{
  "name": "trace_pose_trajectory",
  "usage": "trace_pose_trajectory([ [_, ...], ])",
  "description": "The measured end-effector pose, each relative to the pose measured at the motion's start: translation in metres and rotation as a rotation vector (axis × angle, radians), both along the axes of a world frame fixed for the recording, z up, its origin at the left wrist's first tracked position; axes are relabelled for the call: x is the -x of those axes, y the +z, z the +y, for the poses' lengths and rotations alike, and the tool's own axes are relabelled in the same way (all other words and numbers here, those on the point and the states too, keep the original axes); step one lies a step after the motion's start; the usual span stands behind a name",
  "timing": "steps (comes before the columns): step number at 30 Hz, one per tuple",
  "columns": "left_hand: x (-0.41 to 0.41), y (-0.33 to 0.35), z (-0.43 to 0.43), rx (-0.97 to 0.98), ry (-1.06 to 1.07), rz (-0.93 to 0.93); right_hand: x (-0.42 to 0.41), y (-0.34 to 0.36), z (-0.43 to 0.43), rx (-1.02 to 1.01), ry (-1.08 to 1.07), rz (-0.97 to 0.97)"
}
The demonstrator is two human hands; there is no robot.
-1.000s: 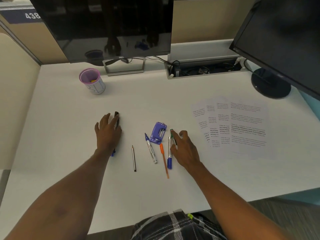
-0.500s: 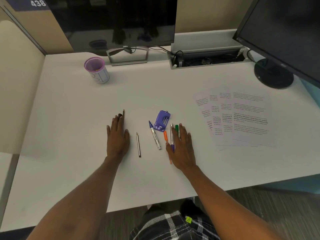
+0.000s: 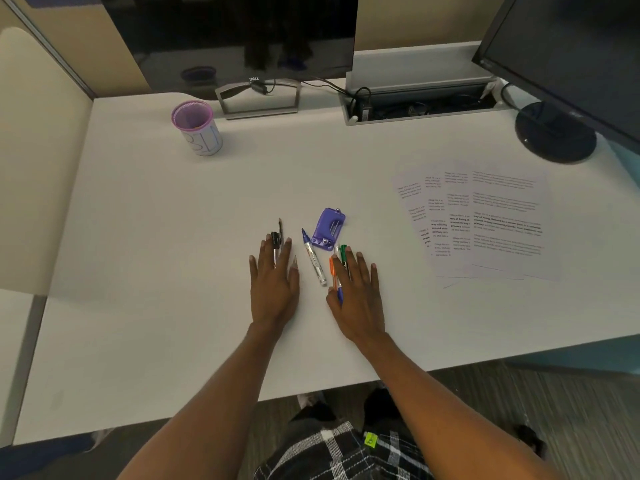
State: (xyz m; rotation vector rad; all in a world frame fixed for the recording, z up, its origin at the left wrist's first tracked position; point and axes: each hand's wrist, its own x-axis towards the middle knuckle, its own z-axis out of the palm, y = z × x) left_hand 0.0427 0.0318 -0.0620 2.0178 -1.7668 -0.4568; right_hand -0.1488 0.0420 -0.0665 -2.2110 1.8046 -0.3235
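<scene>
Left hand (image 3: 275,285) lies flat on the tabletop (image 3: 156,271), nearer than the purple case (image 3: 329,227) and to its left. Its grip is wide, with straight fingers pressing a black pen (image 3: 275,240) and a pencil (image 3: 280,227) whose ends poke out beyond the fingertips. Right hand (image 3: 358,296) lies just nearer than the case, its grip also wide and flat over a green marker (image 3: 343,251), an orange pen (image 3: 331,269) and a blue pen (image 3: 340,295). A blue-capped marker (image 3: 313,259) lies just left of the case, between the hands. Printed sheets (image 3: 485,223) lie well to the right of the case.
</scene>
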Motion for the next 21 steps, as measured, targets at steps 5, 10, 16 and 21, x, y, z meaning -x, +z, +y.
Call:
trace_pose_trajectory([
  [5, 0.013, -0.001, 0.005, -0.017, -0.104, -0.104, -0.002, -0.004, 0.01, -0.006, 0.018, 0.008],
  [10, 0.014, -0.005, 0.007, -0.053, -0.155, -0.182, -0.002, -0.005, 0.013, -0.007, 0.031, 0.004],
  [16, 0.01, -0.005, 0.016, -0.054, -0.148, -0.093, -0.006, -0.007, 0.017, 0.005, 0.073, -0.042],
  [21, 0.0, -0.003, 0.03, -0.013, -0.107, -0.014, -0.02, -0.007, 0.018, 0.002, 0.154, -0.076],
])
